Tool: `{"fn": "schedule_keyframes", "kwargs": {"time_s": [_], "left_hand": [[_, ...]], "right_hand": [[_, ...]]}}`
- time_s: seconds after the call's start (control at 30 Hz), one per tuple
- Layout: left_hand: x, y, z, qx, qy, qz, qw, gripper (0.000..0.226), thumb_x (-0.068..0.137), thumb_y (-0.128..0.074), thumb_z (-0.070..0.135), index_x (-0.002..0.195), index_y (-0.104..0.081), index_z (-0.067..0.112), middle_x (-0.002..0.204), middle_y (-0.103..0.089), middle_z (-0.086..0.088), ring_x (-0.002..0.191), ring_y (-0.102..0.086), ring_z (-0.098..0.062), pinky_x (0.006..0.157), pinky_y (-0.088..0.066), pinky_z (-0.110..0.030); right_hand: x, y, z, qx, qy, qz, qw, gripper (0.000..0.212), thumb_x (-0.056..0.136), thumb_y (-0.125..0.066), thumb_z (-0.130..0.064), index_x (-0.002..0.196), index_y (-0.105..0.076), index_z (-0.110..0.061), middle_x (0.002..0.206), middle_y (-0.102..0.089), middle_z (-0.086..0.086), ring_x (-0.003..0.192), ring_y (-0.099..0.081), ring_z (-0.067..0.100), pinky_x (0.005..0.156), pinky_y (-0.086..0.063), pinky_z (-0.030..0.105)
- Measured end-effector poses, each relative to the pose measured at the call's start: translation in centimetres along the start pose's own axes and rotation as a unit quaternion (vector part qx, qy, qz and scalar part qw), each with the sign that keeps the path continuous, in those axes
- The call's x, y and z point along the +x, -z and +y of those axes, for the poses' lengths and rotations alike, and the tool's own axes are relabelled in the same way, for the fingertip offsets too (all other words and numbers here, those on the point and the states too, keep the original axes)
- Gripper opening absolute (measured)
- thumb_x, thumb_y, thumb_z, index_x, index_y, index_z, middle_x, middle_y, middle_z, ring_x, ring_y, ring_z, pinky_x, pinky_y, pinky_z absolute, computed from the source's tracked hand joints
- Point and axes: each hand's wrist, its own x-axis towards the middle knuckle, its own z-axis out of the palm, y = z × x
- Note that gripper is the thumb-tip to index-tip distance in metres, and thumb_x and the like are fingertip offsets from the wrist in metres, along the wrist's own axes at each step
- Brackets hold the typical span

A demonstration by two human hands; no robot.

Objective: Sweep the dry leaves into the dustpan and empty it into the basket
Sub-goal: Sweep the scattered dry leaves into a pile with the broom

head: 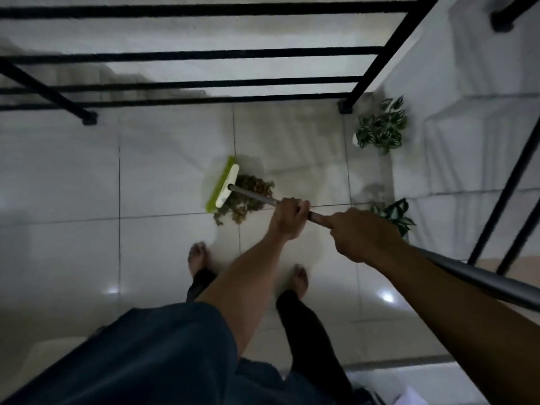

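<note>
Both hands were clenched around the grey metal broom handle (254, 196): the left hand (287, 217) lower down, the right hand (361, 236) just above it. Beyond the left hand's grip, the lime-green and white broom head (223, 184) rested on the glossy pale tiled floor (73, 176), touching a pile of dry brown leaves (248, 200). Farther off ran a black metal railing (187, 55); two green striped-leaf potted plants (381, 127) stood against the white wall (467, 83).
</note>
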Motion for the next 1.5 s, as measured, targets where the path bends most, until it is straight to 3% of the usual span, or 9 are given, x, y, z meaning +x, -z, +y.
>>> {"fn": "schedule_keyframes", "kwargs": {"time_s": [0.33,0.53,0.6,0.67,0.83,0.93,1.07,1.33,1.5], "left_hand": [[-2.4,2.6,-3.2,-0.098,-0.035,0.201,0.974,0.036,0.098,-0.036,0.029,0.066,-0.047,0.017,0.062,-0.058,-0.010,0.061,-0.055,-0.028,0.066,-0.048,-0.040],[-3.2,-1.5,-6.6,-0.071,-0.064,0.311,0.946,0.024,0.103,-0.031,0.013,0.088,-0.049,0.007,0.066,-0.059,-0.009,0.060,-0.055,-0.027,0.054,-0.048,-0.035],[-3.4,-2.3,-4.2,-0.200,-0.022,0.315,0.927,0.041,0.102,-0.018,0.038,0.093,-0.049,0.013,0.071,-0.052,0.005,0.067,-0.052,-0.018,0.060,-0.044,-0.020],[-3.3,-3.2,-1.8,-0.246,-0.040,0.300,0.921,0.033,0.104,-0.021,0.024,0.091,-0.048,0.009,0.068,-0.055,-0.003,0.062,-0.054,-0.020,0.057,-0.045,-0.027],[-0.1,-5.2,1.5,-0.091,-0.037,0.348,0.932,0.015,0.089,-0.039,0.000,0.081,-0.050,0.005,0.067,-0.053,-0.015,0.062,-0.055,-0.032,0.056,-0.045,-0.033],[-0.6,-4.3,3.4,-0.080,-0.005,0.373,0.924,0.023,0.095,-0.032,0.021,0.082,-0.050,0.016,0.078,-0.051,-0.009,0.080,-0.056,-0.034,0.067,-0.031,-0.017],[-1.7,-3.7,3.3,-0.042,-0.085,0.403,0.910,0.033,0.093,-0.025,-0.003,0.079,-0.054,0.002,0.064,-0.054,-0.015,0.059,-0.056,-0.032,0.058,-0.048,-0.036],[-2.6,-2.7,-1.2,-0.266,-0.009,0.463,0.845,0.012,0.086,-0.049,-0.003,0.091,-0.044,0.006,0.073,-0.060,-0.016,0.069,-0.062,-0.033,0.069,-0.053,-0.040],[-1.1,-3.6,0.5,-0.269,0.025,0.449,0.852,0.047,0.099,-0.008,0.021,0.096,-0.050,0.001,0.081,-0.061,-0.019,0.078,-0.061,-0.035,0.075,-0.047,-0.034]], "right_hand": [[1.7,1.7,-2.2,-0.064,0.142,0.003,0.988,0.057,0.101,-0.043,-0.025,0.151,-0.044,-0.052,0.111,-0.064,0.007,0.077,-0.055,0.026,0.068,-0.054,0.040],[2.5,2.3,-5.4,-0.199,0.159,-0.009,0.967,0.045,0.100,-0.049,-0.016,0.143,-0.057,-0.027,0.126,-0.062,0.010,0.110,-0.063,0.031,0.075,-0.042,0.035],[2.4,3.3,-4.8,-0.228,0.148,-0.007,0.962,0.041,0.100,-0.049,-0.017,0.140,-0.058,-0.024,0.125,-0.062,0.010,0.112,-0.063,0.030,0.076,-0.041,0.034],[2.1,4.2,-3.6,-0.257,0.136,-0.001,0.957,0.043,0.101,-0.049,-0.019,0.142,-0.057,-0.028,0.116,-0.062,0.008,0.105,-0.063,0.030,0.074,-0.040,0.035],[1.4,6.5,-1.0,-0.308,0.122,0.018,0.943,0.049,0.100,-0.046,-0.014,0.144,-0.056,-0.035,0.076,-0.035,-0.003,0.082,-0.051,0.023,0.070,-0.046,0.036],[0.6,7.3,-0.2,-0.327,0.138,0.033,0.934,0.054,0.101,-0.044,-0.013,0.147,-0.053,-0.038,0.075,-0.035,-0.003,0.069,-0.046,0.018,0.067,-0.046,0.036],[-0.4,8.2,-0.2,-0.353,0.171,0.055,0.918,0.051,0.102,-0.046,-0.016,0.145,-0.055,-0.042,0.075,-0.042,-0.003,0.059,-0.044,0.013,0.056,-0.043,0.033],[-0.5,7.2,-3.3,-0.391,0.213,0.049,0.894,0.051,0.107,-0.043,-0.022,0.151,-0.045,-0.048,0.075,-0.039,-0.003,0.066,-0.052,0.017,0.065,-0.049,0.035],[0.0,8.2,-4.7,-0.454,0.195,0.057,0.868,0.048,0.106,-0.042,-0.017,0.150,-0.049,-0.033,0.097,-0.058,0.002,0.080,-0.055,0.021,0.065,-0.043,0.032]]}}
